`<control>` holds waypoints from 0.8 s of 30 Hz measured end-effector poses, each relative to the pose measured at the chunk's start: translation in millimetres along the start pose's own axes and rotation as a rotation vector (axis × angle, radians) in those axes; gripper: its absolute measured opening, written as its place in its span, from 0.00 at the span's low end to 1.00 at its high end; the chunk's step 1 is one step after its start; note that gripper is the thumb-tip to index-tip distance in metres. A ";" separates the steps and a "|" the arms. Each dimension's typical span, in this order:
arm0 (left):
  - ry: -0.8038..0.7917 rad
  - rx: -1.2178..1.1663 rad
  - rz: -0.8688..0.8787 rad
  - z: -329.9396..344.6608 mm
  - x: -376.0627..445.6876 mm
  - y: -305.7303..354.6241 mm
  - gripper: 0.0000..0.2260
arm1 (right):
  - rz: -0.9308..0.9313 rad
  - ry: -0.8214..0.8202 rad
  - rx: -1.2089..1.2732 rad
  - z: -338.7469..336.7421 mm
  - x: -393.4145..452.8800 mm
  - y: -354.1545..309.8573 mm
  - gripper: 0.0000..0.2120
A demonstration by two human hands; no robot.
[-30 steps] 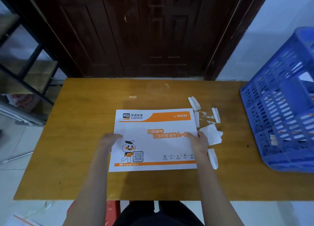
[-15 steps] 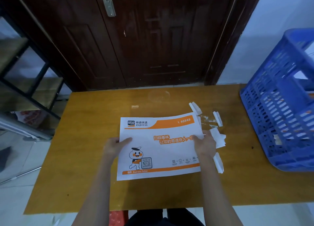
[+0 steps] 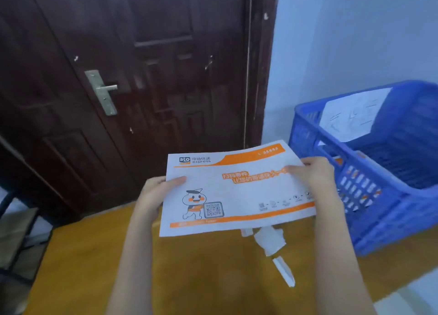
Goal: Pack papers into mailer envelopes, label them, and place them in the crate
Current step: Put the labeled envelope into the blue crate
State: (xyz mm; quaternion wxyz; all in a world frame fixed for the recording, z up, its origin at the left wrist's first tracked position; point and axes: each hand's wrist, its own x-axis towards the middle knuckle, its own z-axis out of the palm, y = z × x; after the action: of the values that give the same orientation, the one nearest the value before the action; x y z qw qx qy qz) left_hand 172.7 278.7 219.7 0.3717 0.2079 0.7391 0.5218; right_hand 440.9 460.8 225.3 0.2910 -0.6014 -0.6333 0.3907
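Two bare forearms extend forward from the lower edge of the view, above the yellow-brown counter (image 3: 189, 279). A narrow white paper strip (image 3: 283, 272) lies on the counter between the forearms, nearer the right one, and a cluster of crumpled white paper scraps (image 3: 269, 240) lies just beyond it, partly under the lower edge of the envelope. The left hand (image 3: 155, 196) grips the left edge of the mailer envelope (image 3: 237, 191), thumb flat on the printed face and the remaining fingers hidden behind it. The right hand (image 3: 312, 174) grips the right edge of the same envelope, thumb on top and fingers curled round the edge. The envelope is held clear of the counter, printed face up and tilted slightly, with its right end higher. It is white with orange bands, an "sto express" logo at top left, a cartoon figure and a QR code at lower left, and a line of orange characters across the centre. The blue plastic crate (image 3: 379, 215) stands on the counter to the right, its near lattice wall just beside the right hand. A white sheet (image 3: 350, 115) leans against the inside of the crate's far wall. Behind the counter stands a dark wooden door (image 3: 142, 77) with a metal handle plate (image 3: 102, 91), and a pale blue wall (image 3: 355, 30) lies to its right.
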 end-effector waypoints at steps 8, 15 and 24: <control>-0.174 0.065 0.177 106.9 -1.2 98.1 0.06 | -0.010 0.250 0.041 -141.3 18.4 -10.1 0.19; -0.337 0.162 0.226 248.1 -13.7 136.4 0.11 | 0.070 0.354 0.023 -253.0 45.3 43.2 0.15; -0.390 0.289 0.130 396.6 -20.9 160.3 0.07 | 0.107 0.355 0.096 -358.6 122.3 109.5 0.23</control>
State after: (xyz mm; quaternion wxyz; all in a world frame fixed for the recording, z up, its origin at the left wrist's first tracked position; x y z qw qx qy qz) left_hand 477.1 567.9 304.1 0.4393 0.4030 0.7053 0.3836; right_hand 787.0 630.6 308.9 0.4052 -0.6793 -0.5196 0.3231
